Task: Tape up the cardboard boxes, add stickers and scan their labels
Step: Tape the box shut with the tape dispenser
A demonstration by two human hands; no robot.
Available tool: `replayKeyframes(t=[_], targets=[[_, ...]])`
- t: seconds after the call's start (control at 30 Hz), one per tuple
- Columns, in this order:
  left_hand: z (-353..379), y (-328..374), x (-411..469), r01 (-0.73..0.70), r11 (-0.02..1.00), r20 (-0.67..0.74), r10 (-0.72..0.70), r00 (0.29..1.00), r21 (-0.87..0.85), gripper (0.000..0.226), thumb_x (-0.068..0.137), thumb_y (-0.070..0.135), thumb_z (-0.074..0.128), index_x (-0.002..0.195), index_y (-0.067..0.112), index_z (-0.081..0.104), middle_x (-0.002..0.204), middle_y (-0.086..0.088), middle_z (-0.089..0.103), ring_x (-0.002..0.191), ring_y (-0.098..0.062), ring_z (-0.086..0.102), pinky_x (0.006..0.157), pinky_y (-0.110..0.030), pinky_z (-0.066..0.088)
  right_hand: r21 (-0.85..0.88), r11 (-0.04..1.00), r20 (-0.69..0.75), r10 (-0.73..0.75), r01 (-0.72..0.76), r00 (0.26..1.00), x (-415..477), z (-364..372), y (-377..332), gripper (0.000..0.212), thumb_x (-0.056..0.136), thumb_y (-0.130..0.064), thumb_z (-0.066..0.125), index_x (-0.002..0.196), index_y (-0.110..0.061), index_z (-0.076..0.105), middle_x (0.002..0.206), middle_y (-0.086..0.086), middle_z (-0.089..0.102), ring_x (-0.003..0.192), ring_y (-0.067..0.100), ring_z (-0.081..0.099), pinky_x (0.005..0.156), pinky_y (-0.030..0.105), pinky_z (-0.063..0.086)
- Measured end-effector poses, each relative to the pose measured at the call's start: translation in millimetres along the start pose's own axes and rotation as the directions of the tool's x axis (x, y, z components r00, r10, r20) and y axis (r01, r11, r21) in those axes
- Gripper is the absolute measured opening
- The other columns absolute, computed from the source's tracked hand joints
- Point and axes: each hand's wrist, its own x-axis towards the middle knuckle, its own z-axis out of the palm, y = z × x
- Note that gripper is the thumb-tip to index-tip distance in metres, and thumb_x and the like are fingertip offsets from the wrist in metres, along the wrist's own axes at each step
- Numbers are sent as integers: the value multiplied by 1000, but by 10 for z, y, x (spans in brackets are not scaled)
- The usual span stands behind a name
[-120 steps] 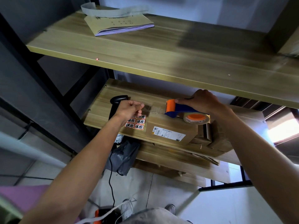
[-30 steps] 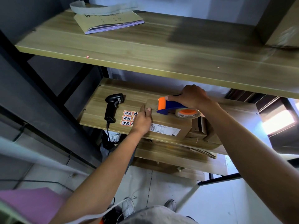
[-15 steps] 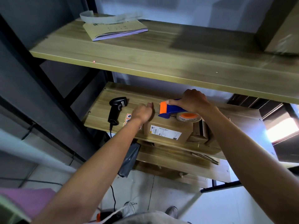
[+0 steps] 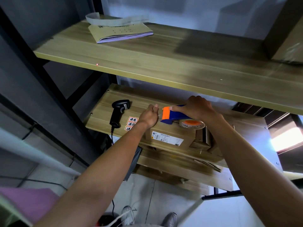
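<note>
A brown cardboard box [image 4: 168,135] with a white label [image 4: 167,138] on its near side sits on the lower wooden shelf [image 4: 105,105]. My right hand [image 4: 196,108] grips the blue and orange tape dispenser [image 4: 173,115], which rests on the box top near its left end. My left hand [image 4: 149,116] lies on the box's top left edge, fingers straight, just left of the dispenser. A sheet of orange stickers [image 4: 132,123] lies left of the box, partly hidden by my left wrist. A black barcode scanner [image 4: 118,113] lies further left.
More cardboard boxes [image 4: 203,140] stand right of the taped one. The upper shelf [image 4: 164,63] overhangs closely and carries a booklet [image 4: 121,32] and a large box [image 4: 285,35] at the right. The scanner cable [image 4: 112,140] hangs off the shelf front.
My left hand has slid from the box's near left corner up onto its top left edge. The dispenser has stayed at the left end of the box top.
</note>
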Motion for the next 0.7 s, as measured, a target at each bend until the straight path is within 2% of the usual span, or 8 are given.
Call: replayKeyframes(t=[0.17, 0.27, 0.4, 0.57, 0.7], targets=[[-12, -114, -76, -27, 999, 7, 27, 1000, 32, 49, 108, 51, 23, 126, 14, 50, 120, -15, 63, 113, -34, 57, 88, -39, 43, 13, 1000, 98, 4, -5, 995, -22, -50, -65, 68, 78, -82, 56, 90, -15, 60, 84, 0, 62, 79, 14, 61, 60, 26, 41], [-35, -204, -127, -24, 999, 6, 24, 1000, 40, 49, 108, 52, 24, 129, 17, 50, 121, -11, 61, 116, -31, 56, 87, -36, 38, 4, 1000, 117, -3, 2, 993, -72, -34, -106, 66, 77, -84, 55, 83, -18, 59, 80, 0, 62, 75, 14, 61, 58, 25, 39], [-33, -253, -146, -31, 999, 12, 30, 999, 42, 57, 106, 58, 20, 139, 21, 47, 138, -14, 58, 127, -33, 52, 99, -40, 40, -6, 1000, 78, 0, 0, 997, -160, -7, -113, 63, 78, -82, 57, 80, -19, 56, 77, -2, 60, 71, 11, 58, 57, 25, 38], [-34, -201, -175, 5, 999, 1, -5, 1000, 49, 69, 102, 65, 10, 155, 29, 35, 160, -9, 39, 147, -30, 34, 116, -44, 26, 44, 999, 55, -24, 21, 998, -199, 8, -25, 67, 78, -84, 54, 91, -18, 61, 80, -3, 62, 75, 12, 60, 63, 27, 44], [-32, -188, -181, 20, 999, 3, -21, 1000, 47, 69, 102, 67, 8, 157, 32, 30, 162, -8, 35, 150, -29, 31, 119, -45, 22, 56, 997, 27, -56, 54, 998, -208, 42, 21, 71, 77, -86, 51, 94, -18, 65, 78, -5, 62, 75, 10, 60, 69, 28, 48]])
